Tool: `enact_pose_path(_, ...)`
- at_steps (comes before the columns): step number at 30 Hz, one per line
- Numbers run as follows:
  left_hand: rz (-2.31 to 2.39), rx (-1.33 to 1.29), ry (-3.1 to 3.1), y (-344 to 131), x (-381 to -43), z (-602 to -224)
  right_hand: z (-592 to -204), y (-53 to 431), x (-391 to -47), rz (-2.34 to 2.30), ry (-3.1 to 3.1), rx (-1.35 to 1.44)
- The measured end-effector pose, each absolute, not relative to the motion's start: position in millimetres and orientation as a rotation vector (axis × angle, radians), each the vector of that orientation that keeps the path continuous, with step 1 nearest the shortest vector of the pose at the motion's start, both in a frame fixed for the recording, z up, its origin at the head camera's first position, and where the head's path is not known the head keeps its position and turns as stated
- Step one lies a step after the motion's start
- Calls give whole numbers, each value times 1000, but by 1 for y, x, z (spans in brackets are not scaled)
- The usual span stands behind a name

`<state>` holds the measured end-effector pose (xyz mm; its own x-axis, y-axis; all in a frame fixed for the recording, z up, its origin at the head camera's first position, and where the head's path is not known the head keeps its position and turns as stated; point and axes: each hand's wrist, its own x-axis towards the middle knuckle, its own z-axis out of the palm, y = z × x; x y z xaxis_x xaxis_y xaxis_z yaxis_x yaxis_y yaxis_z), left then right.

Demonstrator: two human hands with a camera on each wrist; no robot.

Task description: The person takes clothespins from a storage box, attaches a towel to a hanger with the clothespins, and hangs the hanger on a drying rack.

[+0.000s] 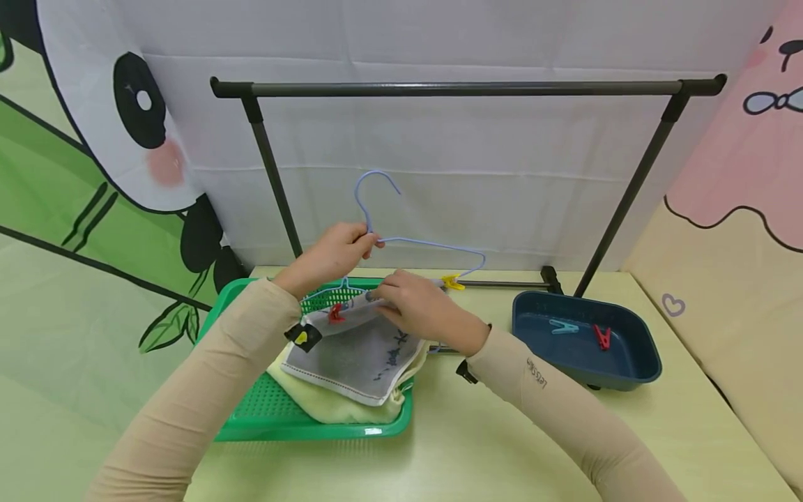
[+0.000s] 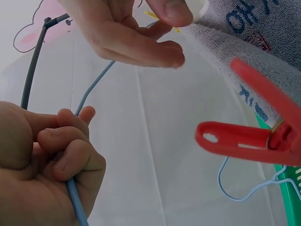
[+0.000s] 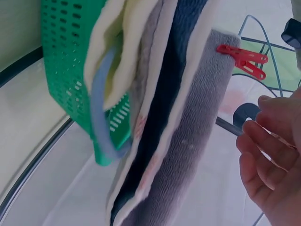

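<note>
My left hand point(image 1: 335, 254) grips a blue wire hanger point(image 1: 433, 243) just below its hook, fingers curled around the wire in the left wrist view. From the hanger hangs a grey towel point(image 1: 357, 362) with dark lettering. A red clothespin point(image 1: 336, 314) bites the towel's left part, and a yellow clothespin point(image 1: 452, 282) sits at the hanger's right end. Close to the towel's top edge is my right hand point(image 1: 426, 310). Its fingers, loosely bent in the right wrist view point(image 3: 275, 155), appear apart from the cloth and hold nothing visible.
Beneath the towel stands a green basket point(image 1: 270, 411) with a pale yellow cloth point(image 1: 332, 413) and another blue hanger point(image 1: 344, 282). A dark blue tub point(image 1: 633, 373) at right contains a light blue clothespin point(image 1: 563, 327) and a red one point(image 1: 603, 337). Behind rises a black rack point(image 1: 464, 89).
</note>
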<state>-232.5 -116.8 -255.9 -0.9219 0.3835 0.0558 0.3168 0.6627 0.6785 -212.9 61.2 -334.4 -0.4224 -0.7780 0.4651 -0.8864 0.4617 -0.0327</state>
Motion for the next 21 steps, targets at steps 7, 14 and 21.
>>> enact_pose_path(7, 1133, 569, 2773, -118, -232, -255, -336, 80, -222, 444, -2307, 1342)
enact_pose_path(14, 1146, 572, 2778, -118, -231, -255, -332, 98, -231, 500, -2312, 1280)
enact_pose_path(21, 1146, 540, 2780, -118, -233, -257, -324, 113, -239, 524, -2289, 1241)
